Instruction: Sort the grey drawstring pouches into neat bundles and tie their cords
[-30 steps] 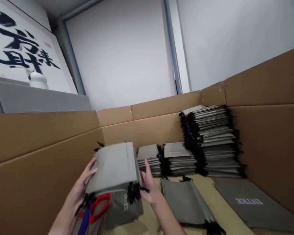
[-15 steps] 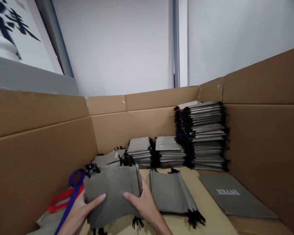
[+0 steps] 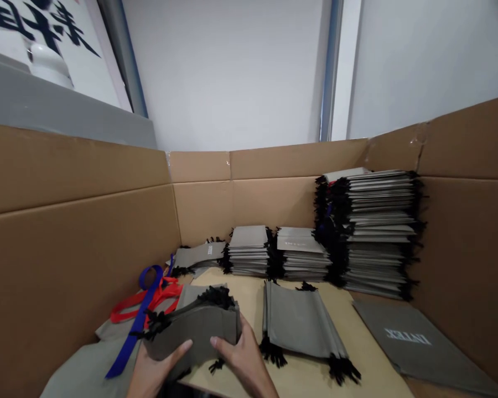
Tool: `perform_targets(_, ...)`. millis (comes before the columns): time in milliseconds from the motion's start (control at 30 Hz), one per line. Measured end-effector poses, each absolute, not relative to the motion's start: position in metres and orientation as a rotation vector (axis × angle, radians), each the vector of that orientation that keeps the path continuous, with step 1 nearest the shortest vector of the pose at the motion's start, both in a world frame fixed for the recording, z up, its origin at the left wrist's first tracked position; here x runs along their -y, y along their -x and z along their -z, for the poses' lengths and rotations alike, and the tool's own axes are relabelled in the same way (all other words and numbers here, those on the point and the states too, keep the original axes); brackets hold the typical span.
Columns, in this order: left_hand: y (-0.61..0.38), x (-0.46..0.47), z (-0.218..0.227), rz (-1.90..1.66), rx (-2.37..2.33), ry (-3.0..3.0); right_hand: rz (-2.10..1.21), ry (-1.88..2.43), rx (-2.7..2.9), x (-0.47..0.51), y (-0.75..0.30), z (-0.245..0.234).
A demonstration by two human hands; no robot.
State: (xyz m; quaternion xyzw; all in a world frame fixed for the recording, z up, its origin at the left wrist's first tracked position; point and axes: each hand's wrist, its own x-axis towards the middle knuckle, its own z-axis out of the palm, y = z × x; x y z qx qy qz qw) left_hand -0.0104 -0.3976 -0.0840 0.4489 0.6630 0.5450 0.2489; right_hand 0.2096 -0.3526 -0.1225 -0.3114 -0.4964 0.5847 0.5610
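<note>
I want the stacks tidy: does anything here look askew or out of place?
Yes. The red and blue straps lie tangled at left, and the small back-left pile slumps sideways, unlike the neat stacks beside it.

Bare box floor [image 3: 249, 290] ahead of hands [image 3: 240, 359], between low stacks [image 3: 249, 254] and flat pile [image 3: 299, 320]; tall stack [image 3: 377, 232] right.

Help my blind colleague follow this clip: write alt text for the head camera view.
Two bare hands, left hand and right hand, grip a bundle of grey drawstring pouches low inside a large cardboard box. More grey pouches sit behind in stacks, the tallest stack at the right wall; red and blue straps lie to the left.
</note>
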Motion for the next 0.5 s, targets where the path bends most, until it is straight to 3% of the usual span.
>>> perform_targets(133, 0.004, 0.4, 0.086, -1.541, -1.726, -1.215, -1.232, 0.775, 1.314, 0.351, -0.228, 0.099)
perform_targets(333, 0.008, 0.396, 0.098, -1.555, -1.699, -1.137, -0.489, 0.919, 1.78, 0.355, -0.242, 0.019)
perform_targets(500, 0.006, 0.399, 0.095, -1.618, -1.683, -1.059, -0.114, 0.994, 2.276, 0.348, -0.234, -0.031)
